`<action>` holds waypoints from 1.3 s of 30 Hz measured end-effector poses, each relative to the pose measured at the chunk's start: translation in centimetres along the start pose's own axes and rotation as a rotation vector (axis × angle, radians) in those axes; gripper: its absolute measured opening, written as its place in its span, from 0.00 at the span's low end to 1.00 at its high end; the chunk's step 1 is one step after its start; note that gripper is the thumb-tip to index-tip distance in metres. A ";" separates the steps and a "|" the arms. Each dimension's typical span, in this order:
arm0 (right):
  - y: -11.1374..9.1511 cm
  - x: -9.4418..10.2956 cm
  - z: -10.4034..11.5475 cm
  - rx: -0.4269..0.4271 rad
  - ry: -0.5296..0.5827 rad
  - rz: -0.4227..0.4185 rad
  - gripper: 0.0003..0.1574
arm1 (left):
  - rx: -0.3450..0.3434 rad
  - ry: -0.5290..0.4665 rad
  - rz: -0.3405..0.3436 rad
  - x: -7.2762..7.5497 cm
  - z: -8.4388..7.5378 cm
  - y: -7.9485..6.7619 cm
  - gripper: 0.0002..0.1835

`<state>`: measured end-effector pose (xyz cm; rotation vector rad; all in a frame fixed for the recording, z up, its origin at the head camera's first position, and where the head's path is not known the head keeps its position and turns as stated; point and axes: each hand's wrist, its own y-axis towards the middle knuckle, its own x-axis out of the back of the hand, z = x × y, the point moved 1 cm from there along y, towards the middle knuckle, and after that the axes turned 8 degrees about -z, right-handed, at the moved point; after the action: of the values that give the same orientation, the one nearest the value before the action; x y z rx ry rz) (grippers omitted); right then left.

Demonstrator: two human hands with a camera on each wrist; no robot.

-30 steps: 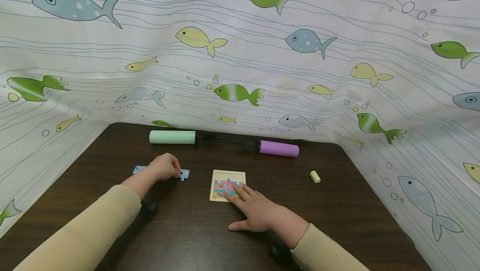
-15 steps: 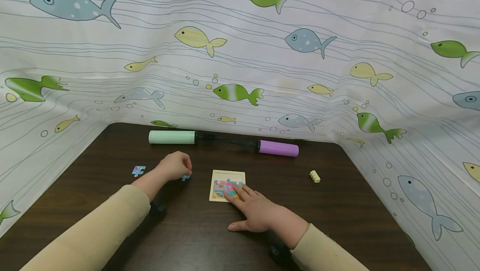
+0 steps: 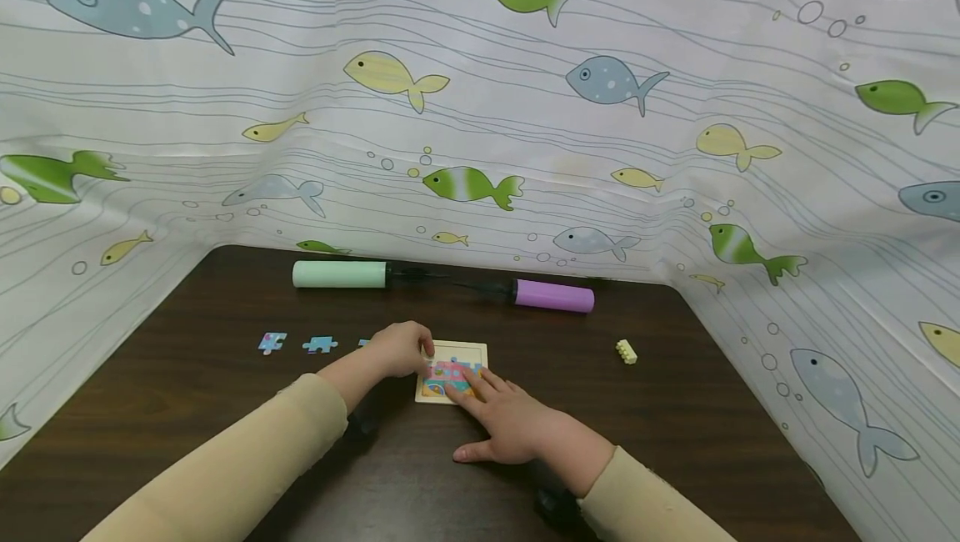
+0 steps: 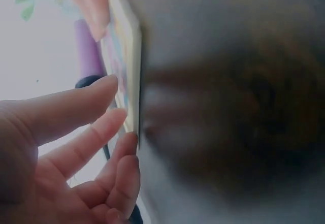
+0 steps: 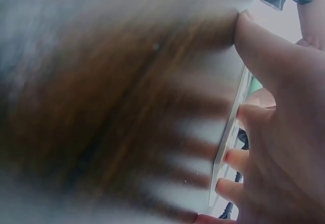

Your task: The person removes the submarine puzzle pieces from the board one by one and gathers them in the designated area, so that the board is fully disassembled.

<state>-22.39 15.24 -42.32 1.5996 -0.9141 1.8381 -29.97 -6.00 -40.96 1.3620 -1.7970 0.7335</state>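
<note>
A small square wooden puzzle tray (image 3: 465,348) lies mid-table, its lower part filled with joined pink, teal and orange pieces (image 3: 447,372). My left hand (image 3: 397,348) is at the tray's left edge. In the left wrist view, its thumb and fingertips (image 4: 118,115) meet the tray's rim, and no loose piece shows between them. My right hand (image 3: 517,425) is spread, fingertips resting on the tray's right side and thumb on the table. Loose blue jigsaw pieces lie to the left: one at the far left (image 3: 272,343), another beside it (image 3: 320,344), and a third (image 3: 363,343) partly hidden by my left hand.
Toward the back of the dark wooden table (image 3: 405,484) lie a mint-green hand pump (image 3: 339,274) and a purple hand pump (image 3: 555,296). A pale yellow toy brick (image 3: 626,352) sits at the right. Fish-print cloth (image 3: 525,133) surrounds the table's back and sides.
My left hand has moved right, from the loose blue pieces to the tray's left edge, uncovering the middle piece. My right hand stays on the tray.
</note>
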 end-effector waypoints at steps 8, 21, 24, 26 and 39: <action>-0.2 0.5 0.3 -0.003 0.009 0.005 0.55 | 0.018 0.043 -0.004 -0.3 -0.3 0.0 0.12; -0.1 0.4 0.2 0.001 0.003 0.000 0.55 | 0.012 0.036 0.008 -0.3 -0.5 0.1 0.13; -0.1 0.4 0.2 0.001 0.008 0.001 0.56 | 0.011 0.037 0.008 -0.3 -0.5 0.1 0.13; -0.1 0.4 0.2 0.000 0.010 0.003 0.56 | 0.007 0.042 0.005 -0.3 -0.5 0.0 0.13; 0.0 0.7 0.3 -0.009 0.000 -0.002 0.56 | -0.001 0.058 0.002 -0.4 -0.8 0.0 0.13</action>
<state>-22.31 15.02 -41.57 1.5945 -0.9187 1.8304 -29.72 -5.17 -40.88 1.3253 -1.7532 0.7649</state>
